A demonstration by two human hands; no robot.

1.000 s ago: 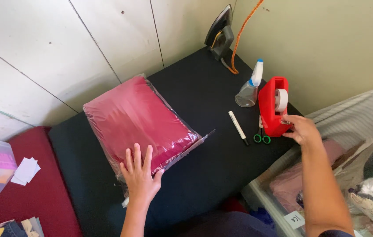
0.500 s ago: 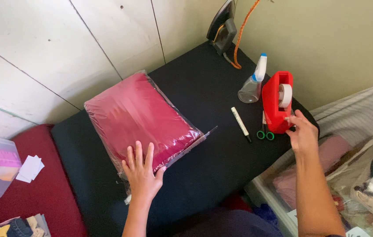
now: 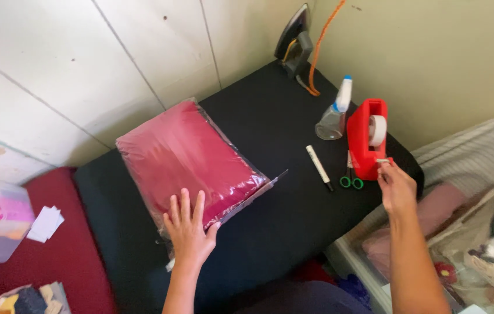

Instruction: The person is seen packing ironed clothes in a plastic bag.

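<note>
At the dispenser's near end, your right hand (image 3: 397,187) pinches the tape tip on the red tape dispenser (image 3: 367,139); left hand (image 3: 189,229) lies flat, fingers spread, on the bagged red cloth (image 3: 189,157).

Under our left hand (image 3: 188,231) lies red cloth in a glossy clear plastic bag (image 3: 192,160). By our right hand (image 3: 397,187) stands a smooth red plastic tape dispenser (image 3: 364,141), on matt black cloth (image 3: 270,209).

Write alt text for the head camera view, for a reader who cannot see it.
A person's left hand presses flat on a red garment in a clear plastic bag on a black table, while the right hand pinches the tape end at a red tape dispenser. Beside the dispenser lie green-handled scissors, a white marker and a spray bottle.
</note>
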